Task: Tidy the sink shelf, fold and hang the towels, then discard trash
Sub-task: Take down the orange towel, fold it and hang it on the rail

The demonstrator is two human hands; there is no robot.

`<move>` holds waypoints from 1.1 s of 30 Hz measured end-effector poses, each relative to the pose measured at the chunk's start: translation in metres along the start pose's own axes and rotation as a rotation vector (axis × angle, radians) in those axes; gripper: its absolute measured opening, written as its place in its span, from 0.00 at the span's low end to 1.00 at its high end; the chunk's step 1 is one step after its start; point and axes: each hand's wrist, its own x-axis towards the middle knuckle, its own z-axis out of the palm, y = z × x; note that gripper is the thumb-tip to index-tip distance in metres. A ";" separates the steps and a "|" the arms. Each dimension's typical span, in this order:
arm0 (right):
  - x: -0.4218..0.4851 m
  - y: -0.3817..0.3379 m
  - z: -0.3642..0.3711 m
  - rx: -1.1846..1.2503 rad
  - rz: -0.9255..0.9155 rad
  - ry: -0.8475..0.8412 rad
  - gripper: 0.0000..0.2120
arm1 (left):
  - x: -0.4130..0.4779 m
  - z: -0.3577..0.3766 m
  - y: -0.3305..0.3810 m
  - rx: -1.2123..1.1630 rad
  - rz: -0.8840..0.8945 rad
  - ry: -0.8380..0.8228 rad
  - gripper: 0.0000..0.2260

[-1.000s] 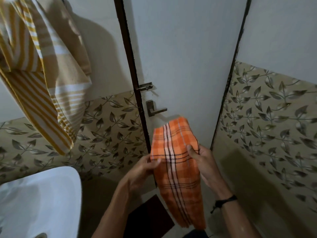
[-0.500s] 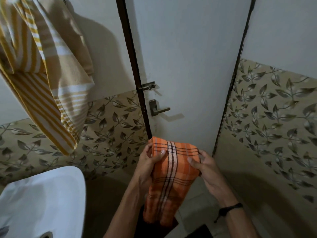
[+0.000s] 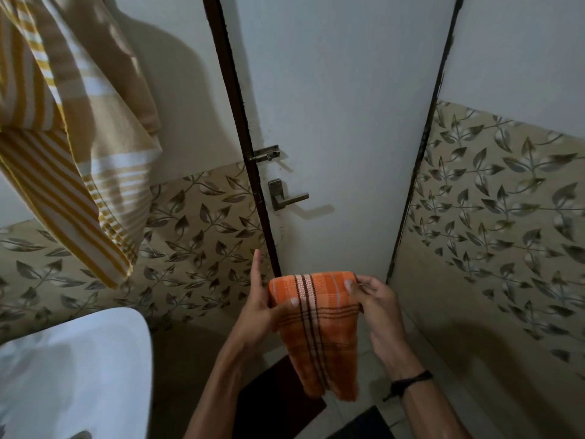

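the orange checked towel (image 3: 316, 315) is folded over, its fold running level along the top, and it hangs in the air between your two hands, low in front of the white door (image 3: 332, 122), with its frayed lower end dangling above the floor. your left hand (image 3: 262, 308) has its grip on the towel's left edge: the thumb is pressed flat on the front of the cloth, the forefinger sticks straight up clear of it, and the other fingers are hidden behind the fabric. your right hand (image 3: 376, 308) has its grip pinching the top right corner, thumb on the front and curled fingers behind; a black wristband (image 3: 411, 380) sits on that wrist. below the towel a dark mat (image 3: 278, 397) lies on the floor. on the door above your hands are a lever handle (image 3: 286, 198) and, higher up, a sliding latch (image 3: 266, 153), both by the dark door frame. to your left, a yellow striped towel (image 3: 79, 137) hangs high against the wall, well apart from the orange one, and the white sink (image 3: 72, 369) sits below it at the lower left. leaf-patterned tiles (image 3: 506, 217) cover the lower walls on either side of the door.
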 end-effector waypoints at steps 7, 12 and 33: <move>-0.006 -0.014 0.003 0.199 -0.141 -0.138 0.12 | 0.004 0.005 -0.003 -0.058 -0.002 0.182 0.48; 0.002 -0.016 -0.005 0.074 -0.102 -0.234 0.24 | -0.001 0.008 -0.016 -0.097 0.045 0.108 0.48; 0.007 0.001 0.014 0.017 -0.134 -0.121 0.17 | -0.001 -0.023 -0.003 0.126 0.037 -0.066 0.49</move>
